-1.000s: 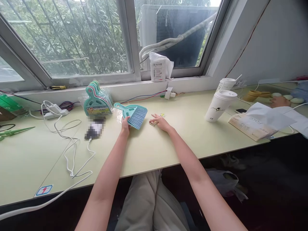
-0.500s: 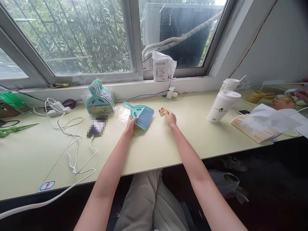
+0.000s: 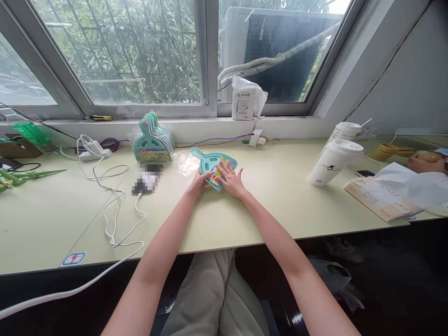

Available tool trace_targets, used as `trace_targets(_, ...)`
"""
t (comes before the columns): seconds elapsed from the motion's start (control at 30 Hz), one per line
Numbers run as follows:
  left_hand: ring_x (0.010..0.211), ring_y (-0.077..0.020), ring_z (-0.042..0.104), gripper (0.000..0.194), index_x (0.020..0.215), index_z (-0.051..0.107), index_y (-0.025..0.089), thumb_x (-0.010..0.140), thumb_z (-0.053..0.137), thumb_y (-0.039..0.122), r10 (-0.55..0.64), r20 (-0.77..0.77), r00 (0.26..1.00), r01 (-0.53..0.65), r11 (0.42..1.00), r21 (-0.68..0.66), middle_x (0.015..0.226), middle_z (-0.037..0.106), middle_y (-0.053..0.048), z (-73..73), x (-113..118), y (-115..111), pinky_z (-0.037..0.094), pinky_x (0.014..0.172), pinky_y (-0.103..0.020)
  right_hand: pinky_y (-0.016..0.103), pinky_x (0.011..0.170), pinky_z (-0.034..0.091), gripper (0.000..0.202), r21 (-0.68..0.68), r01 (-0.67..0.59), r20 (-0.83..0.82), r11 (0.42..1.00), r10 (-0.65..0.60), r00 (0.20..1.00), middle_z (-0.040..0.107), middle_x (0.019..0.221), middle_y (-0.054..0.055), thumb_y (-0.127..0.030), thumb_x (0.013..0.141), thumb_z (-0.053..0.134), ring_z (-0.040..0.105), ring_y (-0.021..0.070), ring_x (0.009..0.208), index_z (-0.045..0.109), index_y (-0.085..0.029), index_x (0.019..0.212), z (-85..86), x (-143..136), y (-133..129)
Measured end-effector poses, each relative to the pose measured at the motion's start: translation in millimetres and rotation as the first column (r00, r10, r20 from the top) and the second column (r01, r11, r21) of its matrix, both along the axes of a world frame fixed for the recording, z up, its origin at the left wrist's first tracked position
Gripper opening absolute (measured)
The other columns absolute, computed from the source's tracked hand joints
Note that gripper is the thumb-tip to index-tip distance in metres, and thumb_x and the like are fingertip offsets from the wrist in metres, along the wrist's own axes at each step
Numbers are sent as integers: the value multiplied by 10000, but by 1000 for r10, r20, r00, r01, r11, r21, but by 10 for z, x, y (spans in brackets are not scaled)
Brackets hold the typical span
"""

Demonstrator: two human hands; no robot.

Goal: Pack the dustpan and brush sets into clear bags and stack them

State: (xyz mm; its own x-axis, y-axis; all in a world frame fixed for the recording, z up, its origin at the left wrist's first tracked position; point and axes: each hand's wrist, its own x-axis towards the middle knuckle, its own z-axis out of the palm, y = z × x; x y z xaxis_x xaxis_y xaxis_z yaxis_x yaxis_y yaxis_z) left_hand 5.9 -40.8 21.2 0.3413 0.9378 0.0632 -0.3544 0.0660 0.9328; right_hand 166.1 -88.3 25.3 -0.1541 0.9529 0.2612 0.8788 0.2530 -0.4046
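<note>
My left hand grips the lower left side of a teal dustpan with a small brush lying in it. Over the dustpan, my right hand lies with its fingers spread on a yellow-green printed card, pressing it against the brush. A clear plastic bag is just left of the dustpan on the table. Further left stands a wrapped stack of similar dustpans.
White cables and a blurred phone lie left. At right are white paper cups and a tissue pack. A wrapped box sits on the sill. Another person's hand shows at far right.
My right hand has moved left with the card and laid it on the dustpan, its fingers now spread. My left hand still holds the dustpan. The view has shifted slightly.
</note>
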Motion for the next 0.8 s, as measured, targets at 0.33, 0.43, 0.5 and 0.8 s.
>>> trace_targets(0.33,839,-185,657,615,1104,506,186,556,779,137,72,13,997,-71,997,-23,995,645,-56,-46,-10,65,553,687,-289,700,1048,-146,537,5,84,-23,996,-84,996,107,1601,-2,-490,972,208,25,244,1482,212,-353,1492,24,-41,-27)
trace_targets(0.43,874,-204,661,600,1105,513,190,566,771,138,61,17,998,-61,998,-7,1010,645,-59,-31,-4,44,558,742,-322,682,1088,-72,594,74,194,-256,978,-169,952,79,1606,15,-504,951,296,23,239,1483,152,-341,1504,22,-34,-1)
trace_targets(0.5,910,-222,662,596,1104,513,191,568,766,130,47,19,999,-47,999,-5,1009,646,-59,-13,-3,22,558,784,-348,612,1143,92,716,35,318,-517,947,-255,817,91,1604,77,-497,915,421,101,244,1476,98,-278,1516,19,-11,27)
trace_targets(0.8,895,-224,653,409,1061,559,183,715,725,325,8,-16,1000,-9,999,-41,951,649,-68,73,27,-31,556,749,-340,329,815,593,134,-260,-110,-963,959,-250,97,727,969,77,-137,849,577,714,160,804,586,-149,983,13,86,90)
